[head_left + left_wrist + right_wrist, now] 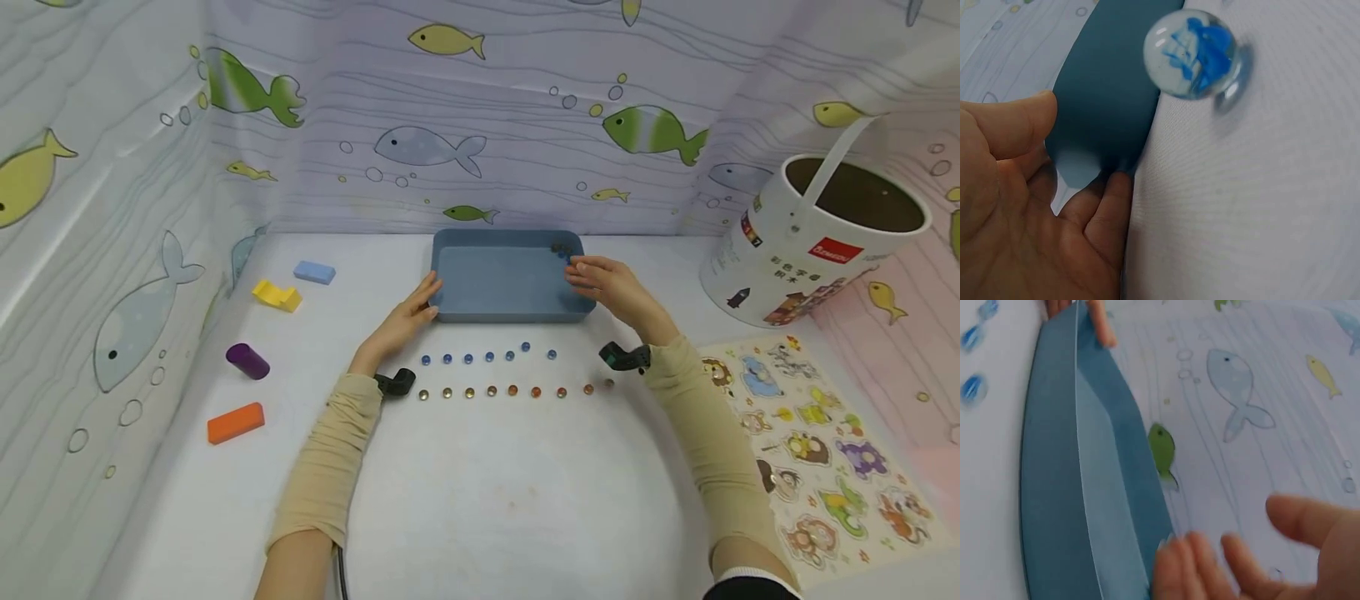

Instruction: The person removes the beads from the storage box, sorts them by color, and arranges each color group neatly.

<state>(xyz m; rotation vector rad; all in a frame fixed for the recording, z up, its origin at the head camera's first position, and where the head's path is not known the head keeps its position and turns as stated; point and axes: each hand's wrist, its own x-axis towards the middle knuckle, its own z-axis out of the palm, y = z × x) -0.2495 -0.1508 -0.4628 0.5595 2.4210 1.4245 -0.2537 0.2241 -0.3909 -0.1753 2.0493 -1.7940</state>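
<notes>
A blue-grey tray [502, 279] lies on the table near the back wall. My left hand [401, 325] grips its left end; in the left wrist view the thumb touches one side and the fingers [1116, 200] press low on another. My right hand [615, 287] is at the right end, fingers spread loosely over the rim and thumb apart, with nothing visible in its grasp. Several small dark and blue marbles [562, 249] sit in the tray's far right corner, partly hidden by that hand. In front of the tray are a row of blue marbles [468, 359] and a row of amber-brown marbles [512, 390].
At left lie a blue block [314, 272], a yellow curved block [277, 296], a purple cylinder [247, 361] and an orange block [236, 423]. A white bucket [780, 242] with a handle stands back right, beyond an animal sticker sheet [817, 450]. A fish-patterned curtain [525, 83] borders the table.
</notes>
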